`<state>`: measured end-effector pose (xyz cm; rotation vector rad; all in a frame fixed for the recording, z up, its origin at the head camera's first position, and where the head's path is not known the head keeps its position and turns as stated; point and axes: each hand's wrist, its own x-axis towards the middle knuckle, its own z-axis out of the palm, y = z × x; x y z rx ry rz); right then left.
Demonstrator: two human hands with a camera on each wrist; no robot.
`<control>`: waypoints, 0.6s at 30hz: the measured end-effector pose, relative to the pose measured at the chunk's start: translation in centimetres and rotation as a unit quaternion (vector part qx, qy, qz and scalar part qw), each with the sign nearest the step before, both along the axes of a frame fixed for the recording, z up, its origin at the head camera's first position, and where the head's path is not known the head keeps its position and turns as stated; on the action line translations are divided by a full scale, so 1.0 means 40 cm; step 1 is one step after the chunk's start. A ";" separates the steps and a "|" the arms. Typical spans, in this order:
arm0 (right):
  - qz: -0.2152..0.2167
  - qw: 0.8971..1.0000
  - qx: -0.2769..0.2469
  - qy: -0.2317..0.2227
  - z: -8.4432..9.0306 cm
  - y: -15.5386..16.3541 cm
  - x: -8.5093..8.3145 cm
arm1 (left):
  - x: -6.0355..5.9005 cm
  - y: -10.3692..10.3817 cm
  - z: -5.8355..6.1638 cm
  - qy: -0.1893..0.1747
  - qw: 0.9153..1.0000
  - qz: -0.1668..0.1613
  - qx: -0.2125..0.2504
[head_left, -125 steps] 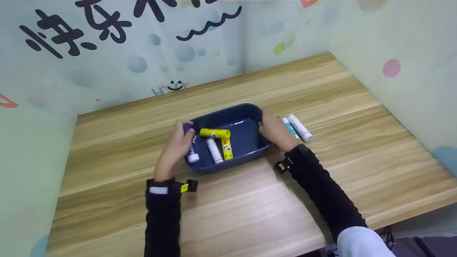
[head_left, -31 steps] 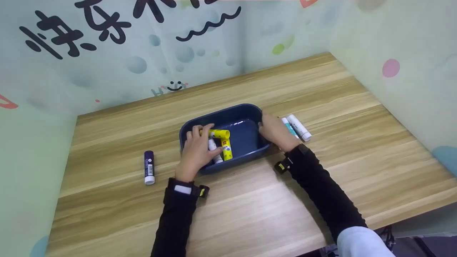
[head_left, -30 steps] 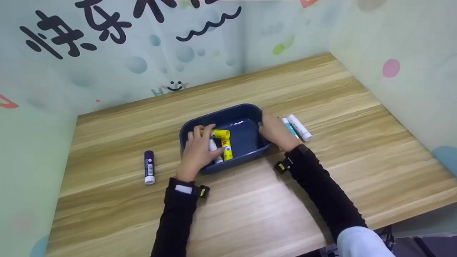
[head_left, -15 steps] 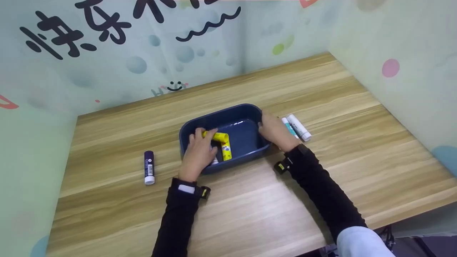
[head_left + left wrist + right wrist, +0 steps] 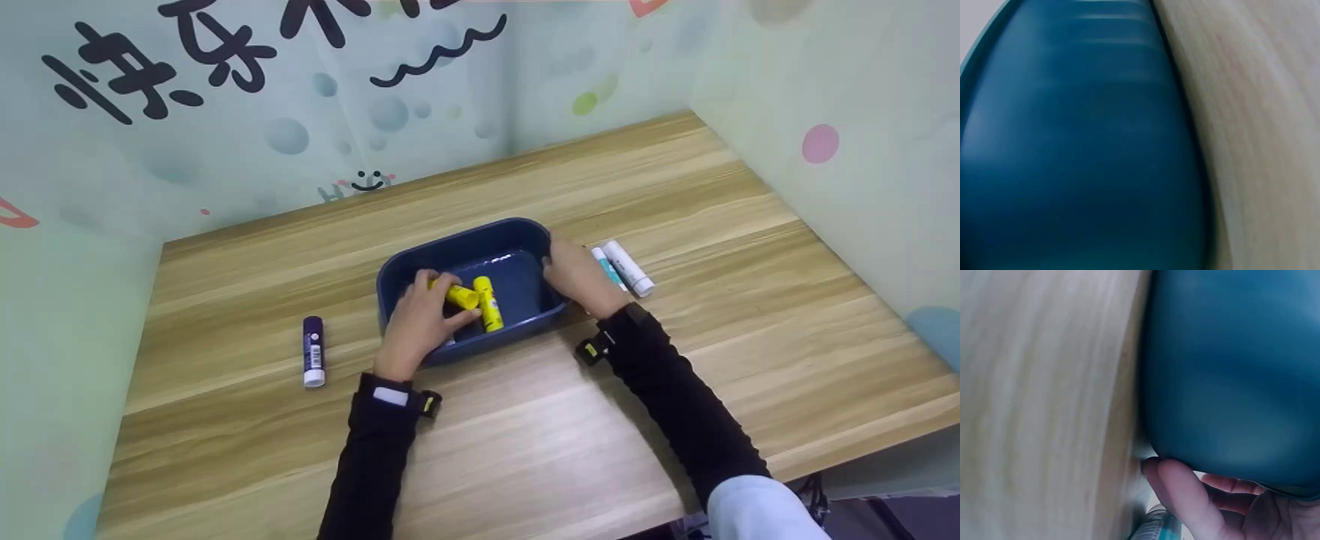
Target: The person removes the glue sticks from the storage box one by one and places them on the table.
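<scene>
- Left hand (image 5: 417, 326) reaches into the navy tray (image 5: 517, 229), fingers curled, pinching a yellow glue stick (image 5: 459, 294) lifted inside the tray.
- Right hand (image 5: 576, 276) grips the tray's right rim, wrist bent.

Black long sleeves are worn on both arms, white cloth shows at the right upper arm, and black wrist straps carry small yellow tags.

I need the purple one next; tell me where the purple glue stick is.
In the head view the purple glue stick lies on the wooden table, left of the blue tray and the left hand, touching neither.
</scene>
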<state>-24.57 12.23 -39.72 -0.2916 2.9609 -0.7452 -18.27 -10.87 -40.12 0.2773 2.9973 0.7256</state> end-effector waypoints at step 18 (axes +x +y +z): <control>-0.007 1.000 -0.013 -0.019 0.000 -0.002 -0.003 | 0.000 0.004 0.002 -0.039 0.999 -0.002 -0.024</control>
